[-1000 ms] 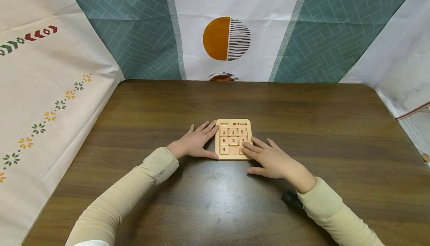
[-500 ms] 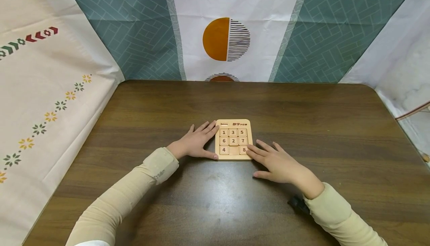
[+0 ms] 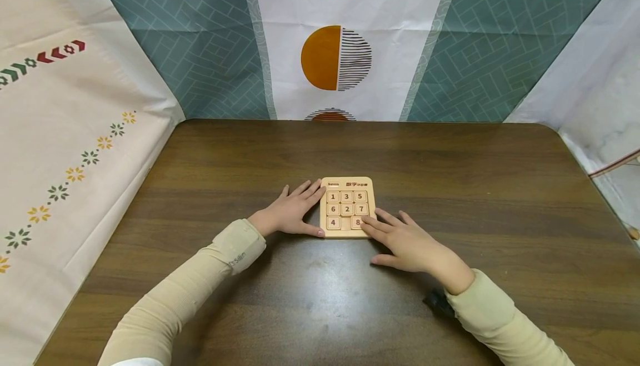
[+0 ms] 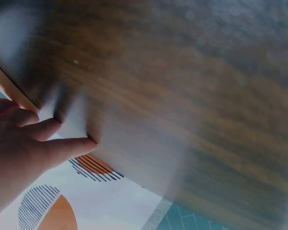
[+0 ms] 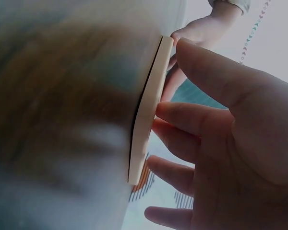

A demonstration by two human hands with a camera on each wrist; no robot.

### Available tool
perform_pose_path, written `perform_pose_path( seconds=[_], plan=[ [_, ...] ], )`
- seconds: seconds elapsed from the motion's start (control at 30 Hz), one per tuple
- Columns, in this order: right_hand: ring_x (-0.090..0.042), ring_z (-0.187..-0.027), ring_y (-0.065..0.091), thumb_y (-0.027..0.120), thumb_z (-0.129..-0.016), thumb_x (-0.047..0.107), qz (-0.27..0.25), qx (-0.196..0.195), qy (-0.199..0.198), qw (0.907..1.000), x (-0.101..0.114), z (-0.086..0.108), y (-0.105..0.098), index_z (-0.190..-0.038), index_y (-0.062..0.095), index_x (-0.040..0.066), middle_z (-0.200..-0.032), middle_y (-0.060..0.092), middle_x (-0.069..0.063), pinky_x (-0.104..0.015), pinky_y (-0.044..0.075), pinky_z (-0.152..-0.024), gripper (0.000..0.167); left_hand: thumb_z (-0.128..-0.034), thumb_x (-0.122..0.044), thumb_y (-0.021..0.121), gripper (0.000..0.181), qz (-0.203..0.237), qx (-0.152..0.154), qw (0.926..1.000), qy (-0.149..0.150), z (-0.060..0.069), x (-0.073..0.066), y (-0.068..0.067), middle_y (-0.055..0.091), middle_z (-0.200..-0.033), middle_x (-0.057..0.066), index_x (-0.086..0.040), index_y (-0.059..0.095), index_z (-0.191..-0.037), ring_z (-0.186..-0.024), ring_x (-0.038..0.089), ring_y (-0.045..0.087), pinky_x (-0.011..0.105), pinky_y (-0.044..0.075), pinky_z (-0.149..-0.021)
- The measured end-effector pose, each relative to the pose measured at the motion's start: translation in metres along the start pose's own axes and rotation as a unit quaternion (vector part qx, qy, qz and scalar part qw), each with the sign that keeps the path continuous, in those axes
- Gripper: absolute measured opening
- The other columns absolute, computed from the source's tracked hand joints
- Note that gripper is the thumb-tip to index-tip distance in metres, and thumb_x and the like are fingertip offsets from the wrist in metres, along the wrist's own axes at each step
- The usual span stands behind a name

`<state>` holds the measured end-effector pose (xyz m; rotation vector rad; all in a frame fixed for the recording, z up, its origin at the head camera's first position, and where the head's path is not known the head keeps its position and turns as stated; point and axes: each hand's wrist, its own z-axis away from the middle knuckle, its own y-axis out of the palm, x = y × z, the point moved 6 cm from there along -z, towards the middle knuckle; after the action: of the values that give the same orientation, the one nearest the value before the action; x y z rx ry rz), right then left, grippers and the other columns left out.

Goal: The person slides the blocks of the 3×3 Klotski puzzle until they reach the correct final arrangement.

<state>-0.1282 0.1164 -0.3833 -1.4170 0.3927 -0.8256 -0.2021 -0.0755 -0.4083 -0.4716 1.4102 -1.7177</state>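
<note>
A light wooden number slide puzzle (image 3: pixel 336 179) lies flat on the table in the head view. Its rows read 1, 3, 5, then 6, 2, 7, then 4, a narrow gap, and the 8 tile (image 3: pixel 356 222). Along the board's left edge rests my left hand (image 3: pixel 290 212), fingers spread, thumb at the lower corner. My right hand (image 3: pixel 410 242) reaches in from the right, with a straight fingertip touching the 8 tile and partly covering it. In the right wrist view, the board's edge (image 5: pixel 151 96) shows beyond the right hand's extended fingers; its numbered face is out of sight.
The brown wood-grain table (image 3: pixel 250 149) has rounded far corners. A patterned curtain (image 3: pixel 215 49) hangs behind it, and a cream cloth with flower prints (image 3: pixel 90 210) drapes on the left. A dark object (image 3: pixel 438 303) sits beneath the right wrist.
The right hand first draws back to the right, uncovering the 7 and 8 tiles, then comes left again. The 8 tile has slid left, narrowing the gap. The left hand stays still.
</note>
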Motion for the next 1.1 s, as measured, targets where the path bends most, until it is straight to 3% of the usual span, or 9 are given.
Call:
perform_pose_path(
  seconds=[0.57, 1.1],
  plan=[
    [-0.031, -0.135, 0.019, 0.058, -0.086, 0.043, -0.006, 0.027, -0.007, 0.9996, 0.012, -0.015, 0.0, -0.141, 0.036, 0.007, -0.147, 0.029, -0.007, -0.062, 0.017, -0.099, 0.069, -0.075, -0.069, 0.053, 0.102, 0.003, -0.001, 1.0, 0.0, 0.0, 0.0, 0.0, 0.0, -0.153, 0.007, -0.013, 0.008, -0.148, -0.138, 0.028, 0.003, 0.064, 0.011, -0.099],
    [-0.03, -0.135, 0.02, 0.059, -0.085, 0.045, -0.005, 0.011, 0.004, 0.9999, 0.005, -0.013, -0.007, -0.14, 0.038, 0.008, -0.146, 0.03, -0.005, -0.062, 0.018, -0.099, 0.069, -0.0744, -0.071, 0.052, 0.104, 0.003, 0.009, 1.0, 0.001, 0.0, -0.002, 0.001, -0.004, -0.152, 0.007, -0.012, 0.006, -0.148, -0.138, 0.029, 0.0, 0.065, 0.01, -0.099]
  ],
)
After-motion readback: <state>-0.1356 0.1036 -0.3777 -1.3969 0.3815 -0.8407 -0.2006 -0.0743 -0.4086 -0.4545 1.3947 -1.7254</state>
